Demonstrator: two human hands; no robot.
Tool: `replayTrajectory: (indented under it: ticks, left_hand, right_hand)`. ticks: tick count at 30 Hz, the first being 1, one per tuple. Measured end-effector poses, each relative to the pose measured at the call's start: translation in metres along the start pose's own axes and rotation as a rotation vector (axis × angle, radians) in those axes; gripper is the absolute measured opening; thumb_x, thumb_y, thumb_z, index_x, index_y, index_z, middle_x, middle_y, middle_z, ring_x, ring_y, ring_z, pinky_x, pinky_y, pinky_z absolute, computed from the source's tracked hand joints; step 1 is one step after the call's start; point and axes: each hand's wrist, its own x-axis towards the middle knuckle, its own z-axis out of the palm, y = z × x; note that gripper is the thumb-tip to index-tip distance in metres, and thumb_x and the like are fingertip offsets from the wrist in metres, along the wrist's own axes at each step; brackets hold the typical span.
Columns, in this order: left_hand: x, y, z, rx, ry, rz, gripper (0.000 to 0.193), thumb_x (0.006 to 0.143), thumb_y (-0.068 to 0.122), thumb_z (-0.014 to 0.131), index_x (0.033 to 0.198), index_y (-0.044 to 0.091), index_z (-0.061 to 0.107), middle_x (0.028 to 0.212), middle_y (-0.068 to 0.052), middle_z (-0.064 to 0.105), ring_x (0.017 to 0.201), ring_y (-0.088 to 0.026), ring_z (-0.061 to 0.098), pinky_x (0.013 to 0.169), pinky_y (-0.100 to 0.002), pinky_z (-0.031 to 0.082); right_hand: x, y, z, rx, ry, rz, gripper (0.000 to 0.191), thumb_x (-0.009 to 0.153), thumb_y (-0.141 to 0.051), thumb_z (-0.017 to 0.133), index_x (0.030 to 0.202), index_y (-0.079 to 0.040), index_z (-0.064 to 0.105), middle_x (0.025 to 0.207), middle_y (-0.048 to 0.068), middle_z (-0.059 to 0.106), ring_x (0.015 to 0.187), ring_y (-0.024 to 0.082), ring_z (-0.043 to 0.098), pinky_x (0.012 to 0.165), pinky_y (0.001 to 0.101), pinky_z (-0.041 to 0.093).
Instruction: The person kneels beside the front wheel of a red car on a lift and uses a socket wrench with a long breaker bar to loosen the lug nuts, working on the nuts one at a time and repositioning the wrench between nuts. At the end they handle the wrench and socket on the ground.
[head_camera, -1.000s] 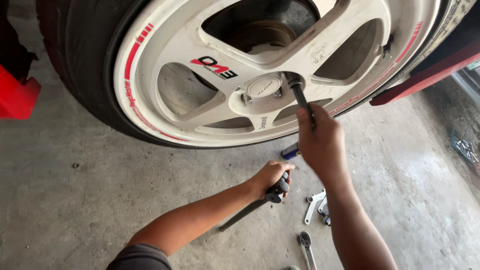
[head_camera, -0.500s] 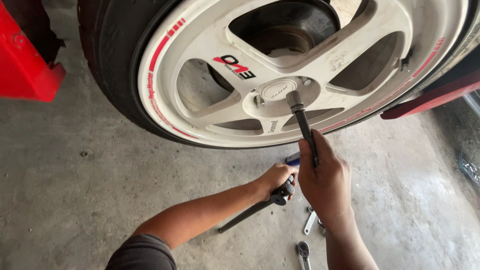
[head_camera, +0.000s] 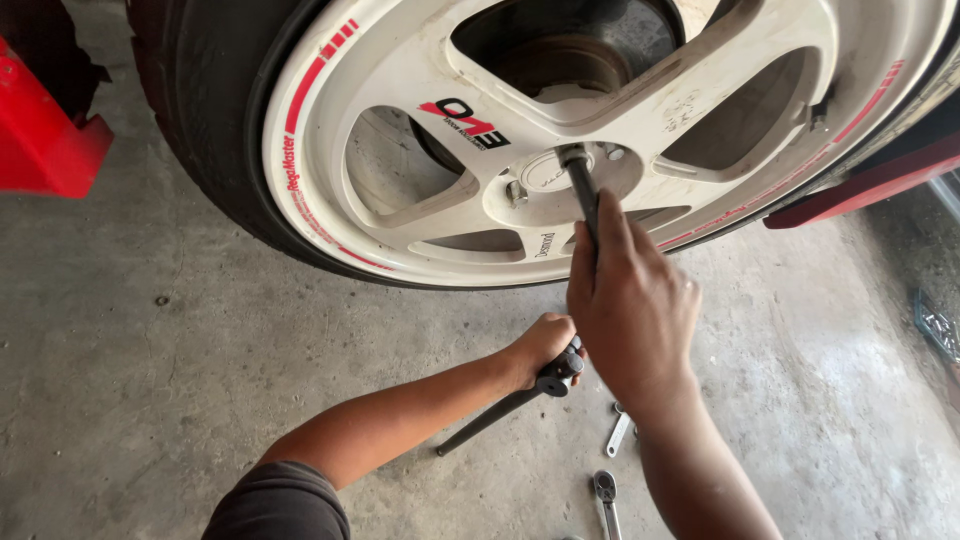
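I am watching my left hand (head_camera: 540, 345) clamping around the head of a long black breaker bar (head_camera: 500, 410) that is slanting down to the concrete floor (head_camera: 150, 400). To its right, my right hand (head_camera: 630, 310) is wrapping tight around a black socket extension (head_camera: 583, 195) seated at the hub of the white alloy wheel (head_camera: 420, 70). I judge it best keeping that extension square to the hub, since tilting could let it slip, and the loose ratchet (head_camera: 606, 495) and spanner (head_camera: 618, 432) are lying just below.
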Motion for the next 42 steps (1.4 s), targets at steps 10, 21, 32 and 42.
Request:
replayTrajectory:
  ticks: [10, 21, 32, 42]
  left_hand:
    - [0.013, -0.008, -0.003, -0.015, 0.027, -0.034, 0.028, 0.098, 0.027, 0.06, 0.084, 0.003, 0.053, 0.071, -0.011, 0.058, 0.046, -0.019, 0.059, 0.04, -0.037, 0.053]
    - [0.001, -0.008, 0.0, 0.012, -0.087, 0.055, 0.033, 0.101, 0.027, 0.049, 0.086, -0.001, 0.06, 0.07, -0.012, 0.061, 0.048, -0.018, 0.061, 0.04, -0.034, 0.051]
    - [-0.001, -0.004, 0.0, -0.008, 0.047, -0.034, 0.023, 0.098, 0.022, 0.058, 0.085, 0.003, 0.052, 0.07, -0.01, 0.057, 0.046, -0.019, 0.058, 0.04, -0.037, 0.052]
    - [-0.001, -0.009, -0.007, 0.036, -0.106, 0.117, 0.022, 0.1, 0.021, 0.054, 0.093, 0.001, 0.062, 0.072, -0.013, 0.062, 0.049, -0.018, 0.061, 0.041, -0.033, 0.051]
  right_hand:
    - [0.021, 0.028, 0.008, 1.683, -0.412, 0.713, 0.036, 0.104, -0.023, 0.059, 0.124, 0.007, 0.059, 0.072, 0.006, 0.055, 0.046, 0.007, 0.04, 0.04, 0.0213, 0.029]
    - [-0.019, -0.01, -0.011, 0.322, 0.138, -0.05, 0.032, 0.102, -0.01, 0.067, 0.129, 0.005, 0.055, 0.105, 0.02, 0.063, 0.078, 0.023, 0.067, 0.064, 0.0333, 0.056]
    - [-0.003, 0.026, 0.006, 1.533, -0.465, 0.666, 0.039, 0.104, -0.03, 0.06, 0.125, 0.003, 0.06, 0.067, 0.007, 0.06, 0.048, 0.006, 0.05, 0.042, 0.0204, 0.036]
    - [-0.011, -0.002, 0.017, 0.091, 0.012, 0.011, 0.041, 0.104, -0.018, 0.064, 0.135, 0.006, 0.052, 0.087, 0.017, 0.068, 0.059, 0.019, 0.063, 0.051, 0.0337, 0.047]
